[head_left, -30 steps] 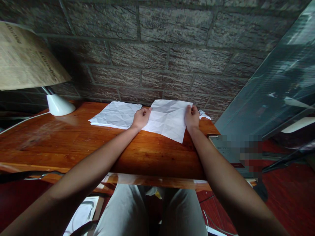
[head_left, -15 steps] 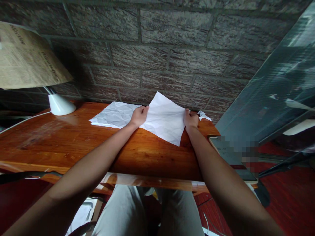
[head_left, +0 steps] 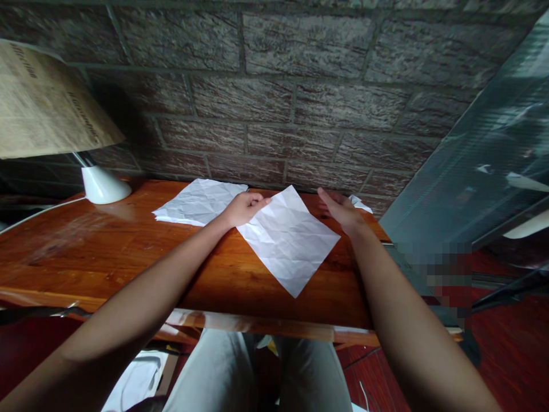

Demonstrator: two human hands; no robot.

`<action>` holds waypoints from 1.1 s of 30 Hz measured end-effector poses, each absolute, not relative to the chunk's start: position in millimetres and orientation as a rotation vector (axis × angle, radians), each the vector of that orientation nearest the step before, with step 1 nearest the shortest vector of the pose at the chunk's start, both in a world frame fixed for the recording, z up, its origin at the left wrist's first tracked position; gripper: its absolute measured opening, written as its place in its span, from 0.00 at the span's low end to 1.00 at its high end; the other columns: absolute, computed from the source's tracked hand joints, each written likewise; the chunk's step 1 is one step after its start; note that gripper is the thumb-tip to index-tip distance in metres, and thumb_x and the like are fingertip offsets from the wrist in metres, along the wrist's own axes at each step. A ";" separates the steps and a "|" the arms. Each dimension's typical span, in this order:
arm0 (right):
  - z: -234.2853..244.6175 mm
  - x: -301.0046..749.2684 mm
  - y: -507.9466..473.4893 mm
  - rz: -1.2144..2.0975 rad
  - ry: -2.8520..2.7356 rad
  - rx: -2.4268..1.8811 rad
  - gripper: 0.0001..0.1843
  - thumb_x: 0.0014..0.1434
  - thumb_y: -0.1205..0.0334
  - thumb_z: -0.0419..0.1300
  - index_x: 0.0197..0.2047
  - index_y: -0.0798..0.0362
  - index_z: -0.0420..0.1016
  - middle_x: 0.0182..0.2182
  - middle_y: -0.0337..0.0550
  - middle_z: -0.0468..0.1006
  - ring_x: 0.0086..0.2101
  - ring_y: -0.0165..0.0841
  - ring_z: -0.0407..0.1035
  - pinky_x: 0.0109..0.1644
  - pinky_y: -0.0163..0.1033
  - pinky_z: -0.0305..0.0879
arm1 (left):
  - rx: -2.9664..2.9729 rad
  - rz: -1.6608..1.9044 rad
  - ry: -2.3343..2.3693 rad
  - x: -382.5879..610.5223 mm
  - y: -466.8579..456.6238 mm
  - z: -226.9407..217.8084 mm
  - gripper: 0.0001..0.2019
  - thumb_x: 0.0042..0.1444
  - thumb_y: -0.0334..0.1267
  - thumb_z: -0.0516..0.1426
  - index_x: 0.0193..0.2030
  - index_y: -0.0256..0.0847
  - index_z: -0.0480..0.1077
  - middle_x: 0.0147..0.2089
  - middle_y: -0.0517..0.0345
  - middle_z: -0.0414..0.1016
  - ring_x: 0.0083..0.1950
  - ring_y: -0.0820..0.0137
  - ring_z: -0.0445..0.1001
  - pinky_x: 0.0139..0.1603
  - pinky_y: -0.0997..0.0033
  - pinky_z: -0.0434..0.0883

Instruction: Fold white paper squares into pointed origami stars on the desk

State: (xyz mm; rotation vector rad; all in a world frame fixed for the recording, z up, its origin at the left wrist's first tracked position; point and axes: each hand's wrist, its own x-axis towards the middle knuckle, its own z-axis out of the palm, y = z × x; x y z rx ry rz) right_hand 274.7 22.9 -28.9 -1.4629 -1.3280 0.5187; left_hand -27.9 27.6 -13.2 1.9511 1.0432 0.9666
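Observation:
A square sheet of white paper (head_left: 294,243), marked with fold creases, is turned cornerwise over the wooden table (head_left: 111,252). My left hand (head_left: 244,209) pinches its upper left edge between thumb and curled fingers. Off the sheet's right side, my right hand (head_left: 341,210) is free of the paper, its fingers apart. To the left lies a stack of creased white paper (head_left: 199,201), partly behind my left hand. A small folded white paper (head_left: 360,203) sits beyond my right hand at the table's back right.
A lamp with a printed shade (head_left: 55,103) and white base (head_left: 104,184) stands at the table's left end, its cable trailing left. A brick wall (head_left: 266,97) rises directly behind. A translucent panel (head_left: 463,154) is on the right. My legs (head_left: 309,372) are under the table edge.
My right hand has let go of the paper and opened. The sheet has come down and toward me, now lying flatter, while my left hand keeps its hold.

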 end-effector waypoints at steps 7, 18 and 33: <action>-19.8 243.6 2.9 0.770 -1.547 -1.457 0.27 0.57 0.32 0.65 0.35 0.50 0.82 0.33 0.43 0.85 0.32 0.38 0.75 0.35 0.40 0.67 | 1.905 0.923 0.919 -21.7 18.9 -11.1 0.29 0.55 0.67 0.60 0.23 0.42 0.63 0.20 0.65 0.59 0.21 0.76 0.57 0.21 0.74 0.51; -17.8 252.8 5.2 0.339 -1.305 -1.521 0.31 0.61 0.30 0.54 0.23 0.50 0.69 0.20 0.38 0.68 0.27 0.33 0.62 0.32 0.39 0.57 | 1.222 1.237 1.009 -20.6 30.9 -22.0 0.27 0.39 0.58 0.75 0.37 0.40 0.77 0.33 0.57 0.80 0.33 0.70 0.76 0.34 0.72 0.73; -21.7 231.2 6.5 0.405 -1.213 -1.490 0.34 0.61 0.26 0.52 0.24 0.49 0.69 0.22 0.40 0.70 0.32 0.37 0.68 0.37 0.39 0.62 | 1.654 1.608 1.157 -8.4 30.5 -29.3 0.23 0.68 0.52 0.57 0.26 0.40 0.68 0.24 0.62 0.68 0.30 0.71 0.65 0.33 0.70 0.62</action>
